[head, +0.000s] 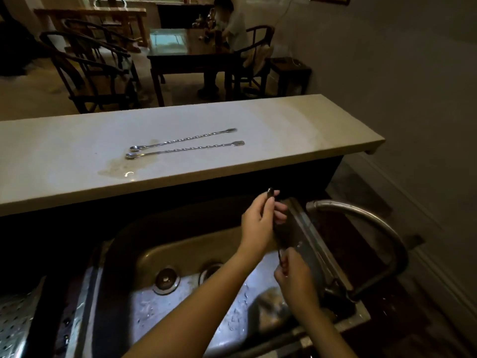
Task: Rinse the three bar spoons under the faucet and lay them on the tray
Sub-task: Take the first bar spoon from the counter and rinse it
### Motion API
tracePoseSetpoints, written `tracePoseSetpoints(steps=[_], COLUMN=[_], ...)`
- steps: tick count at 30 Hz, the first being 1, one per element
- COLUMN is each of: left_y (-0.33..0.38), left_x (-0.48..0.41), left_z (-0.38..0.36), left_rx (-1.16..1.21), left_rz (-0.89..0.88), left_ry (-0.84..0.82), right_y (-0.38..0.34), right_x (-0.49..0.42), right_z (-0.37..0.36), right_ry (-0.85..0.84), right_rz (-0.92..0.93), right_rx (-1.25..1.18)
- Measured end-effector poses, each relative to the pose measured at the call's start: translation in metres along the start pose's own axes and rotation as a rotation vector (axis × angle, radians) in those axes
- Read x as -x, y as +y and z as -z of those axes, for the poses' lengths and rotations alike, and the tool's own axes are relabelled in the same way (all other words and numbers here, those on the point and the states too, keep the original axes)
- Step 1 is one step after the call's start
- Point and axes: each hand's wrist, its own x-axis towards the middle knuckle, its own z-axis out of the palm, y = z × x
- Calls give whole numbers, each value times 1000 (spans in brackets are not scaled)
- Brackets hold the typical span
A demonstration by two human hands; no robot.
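Two long twisted bar spoons point(183, 139) point(184, 149) lie side by side on the pale counter point(284, 125), bowls to the left, in a small puddle. Over the steel sink point(180, 254) both my hands hold a third bar spoon point(270, 191) nearly upright. My left hand point(260, 223) grips its upper end, which sticks out above my fingers. My right hand point(294, 277) pinches its lower part; most of the shaft is hidden. The curved faucet point(361, 218) arches at the right. I see no running water.
A perforated metal tray point(15, 321) shows at the lower left beside the sink. Two drains point(166, 279) sit in the wet basin. Beyond the counter stand dark wooden chairs point(85, 73) and a table point(185, 55), where a person point(232, 24) sits.
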Motion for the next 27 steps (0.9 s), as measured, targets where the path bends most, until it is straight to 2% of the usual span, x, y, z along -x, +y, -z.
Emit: tracePoseSetpoints(steps=[8, 12, 16, 20, 24, 27], left_y=[-46, -53, -45, -38, -40, -39], left_x=[10, 13, 8, 5, 4, -1], left_z=[-49, -65, -70, -65, -54, -53], left_rx=[-50, -69, -11, -20, -176, -191], left_rz=[99, 113, 140, 52, 0, -9], left_ry=[-142, -172, -193, -270, -321, -240], right_y=[39, 38, 39, 36, 30, 21], right_x=[-13, -23, -18, -21, -27, -26], right_z=[0, 10, 9, 12, 21, 24], right_ry=[-163, -149, -145, -229, -251, -268], right_rz=[-135, -195, -240, -216, -179, -161], right_rx=[-80, -282, -368, -419, -521, -711])
